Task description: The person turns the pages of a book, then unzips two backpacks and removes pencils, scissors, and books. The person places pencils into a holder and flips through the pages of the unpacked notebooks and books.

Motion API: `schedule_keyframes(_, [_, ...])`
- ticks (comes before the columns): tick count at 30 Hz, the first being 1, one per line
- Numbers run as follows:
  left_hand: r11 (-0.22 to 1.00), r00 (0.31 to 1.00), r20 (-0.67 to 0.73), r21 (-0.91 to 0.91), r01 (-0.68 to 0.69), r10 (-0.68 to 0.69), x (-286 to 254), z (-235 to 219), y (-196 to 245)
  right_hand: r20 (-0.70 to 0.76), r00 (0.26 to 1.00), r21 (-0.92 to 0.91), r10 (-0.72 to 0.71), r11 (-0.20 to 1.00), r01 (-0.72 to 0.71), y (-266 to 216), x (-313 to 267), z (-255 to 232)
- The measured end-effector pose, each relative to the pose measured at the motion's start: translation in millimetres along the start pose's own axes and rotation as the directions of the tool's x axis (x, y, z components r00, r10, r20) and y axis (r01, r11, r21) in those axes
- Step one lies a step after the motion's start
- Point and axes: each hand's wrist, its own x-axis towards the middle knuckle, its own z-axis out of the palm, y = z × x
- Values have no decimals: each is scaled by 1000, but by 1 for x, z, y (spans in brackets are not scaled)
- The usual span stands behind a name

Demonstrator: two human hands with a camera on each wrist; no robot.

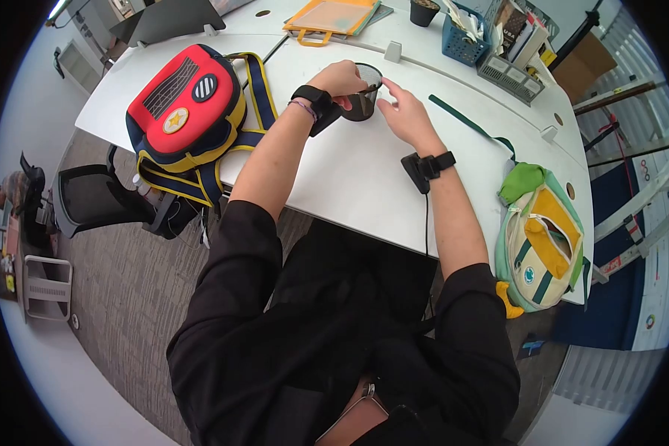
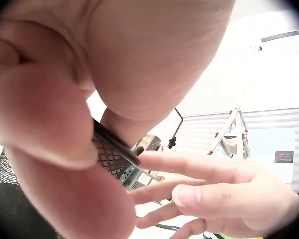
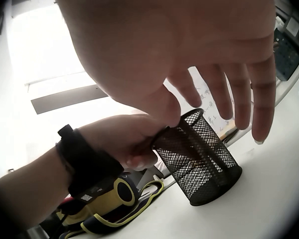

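A black mesh pen cup [image 3: 202, 159] stands on the white table, tilted in the right wrist view. My left hand [image 1: 340, 80] is at the near left side of its rim; in the left wrist view the thumb and a finger pinch the black rim [image 2: 115, 142]. My right hand [image 1: 409, 115] is on the cup's other side, its fingers extended, with the index fingertip right at the rim. The right wrist view shows the fingers of this right hand [image 3: 189, 55] spread loosely above the cup. The left fingers hide part of the cup's mouth.
A red and navy backpack [image 1: 178, 104] lies at the table's left, its strap near my left forearm. A green and cream bag [image 1: 524, 260] with a green strap lies at the right edge. Behind stand a blue basket [image 1: 461, 48], a grey file holder [image 1: 509, 78] and yellow folders [image 1: 334, 15].
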Motion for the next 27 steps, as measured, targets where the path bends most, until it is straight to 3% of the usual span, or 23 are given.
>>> schedule_keyframes(2, [999, 1000, 12, 22, 23, -24, 4, 0, 6, -126, 964, -11, -234, 972, 234, 6, 8, 11])
schedule_keyframes(5, [999, 999, 25, 23, 41, -42, 10, 0, 6, -166, 950, -24, -265, 964, 265, 10, 20, 20])
schedule_keyframes(6, [999, 999, 22, 4, 32, -32, 12, 1, 5, -166, 950, -22, -265, 964, 265, 9, 23, 20])
schedule_keyframes(8, [999, 1000, -30, -36, 2, -3, 13, 6, 0, -75, 995, 124, -64, 990, 72, 6, 26, 18])
schedule_keyframes(11, [984, 993, -90, -155, -83, 70, 14, 11, -7, -37, 998, 181, 47, 983, -39, 0, 27, 12])
schedule_keyframes(15, [937, 987, -108, -318, -147, 118, 9, 12, -8, -28, 998, 233, 55, 971, -47, 4, 28, 15])
schedule_keyframes(16, [936, 987, -109, -319, -148, 119, 8, 12, -8, -173, 985, 218, -3, 975, 41, 8, 28, 21])
schedule_keyframes(17, [938, 981, -96, -291, -191, 170, 7, 13, -6, -315, 947, 189, -63, 974, 127, 10, 28, 24])
schedule_keyframes(18, [936, 972, -80, -262, -234, 221, 6, 14, -5, -316, 947, 188, -63, 974, 128, 11, 29, 27])
schedule_keyframes(20, [941, 969, -84, -233, -246, 233, 6, 15, -3, -484, 867, 87, -119, 979, 183, 11, 31, 31])
schedule_keyframes(22, [957, 956, -115, -78, -279, 270, 6, 17, -1, -503, 848, -4, -169, 981, 193, 10, 32, 30])
schedule_keyframes(24, [957, 948, -150, -36, -289, 281, 0, 18, 4, -514, 830, -92, -219, 975, 200, 4, 33, 28])
schedule_keyframes(27, [953, 932, -205, 15, -303, 300, -4, 17, 7, -434, 881, -77, -191, 982, 175, -4, 32, 23])
